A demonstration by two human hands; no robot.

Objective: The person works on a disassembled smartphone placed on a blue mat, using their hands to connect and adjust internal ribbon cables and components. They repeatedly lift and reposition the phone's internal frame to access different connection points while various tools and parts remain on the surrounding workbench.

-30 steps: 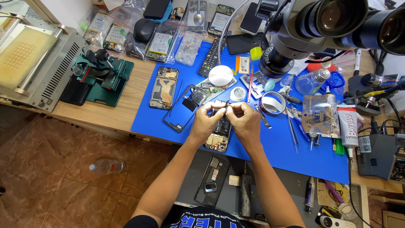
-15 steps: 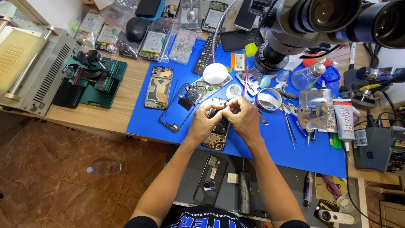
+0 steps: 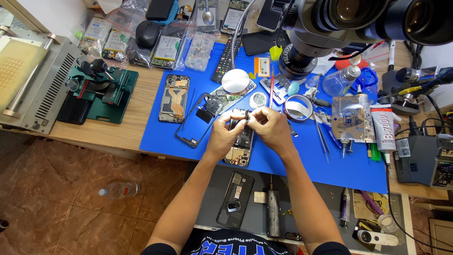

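- Left hand [image 3: 225, 134] & right hand [image 3: 270, 126] meet over the blue mat [image 3: 349, 165], fingertips almost touching each other.
- Between the fingertips is a small dark part [image 3: 247, 114]; fingers of both hands are pinched together on it. What kind of part it is, cannot tell, too small.
- Directly under the fingers lies an opened phone [image 3: 240, 141], its inside boards visible, partly covered by the hands.
- Left of the left fingers: a black phone frame [image 3: 192, 123], flat on the mat, and further left another phone back w/ orange parts [image 3: 174, 98].
- Just above the fingers: a round white lid [image 3: 235, 81] and a small round tin [image 3: 258, 99].
- Right of the right fingers: a tape roll [image 3: 298, 107], then tweezers [image 3: 322, 137] and a glue tube [image 3: 384, 132], well apart from the hand.
- Above all hangs a microscope [image 3: 330, 23], very near the camera.
- Below the wrists, near the body: a dark tray [image 3: 325, 212] w/ a black phone cover [image 3: 236, 198] and a metal cylinder tool [image 3: 273, 212].
- On the floor at left lies a plastic bottle [image 3: 120, 190].
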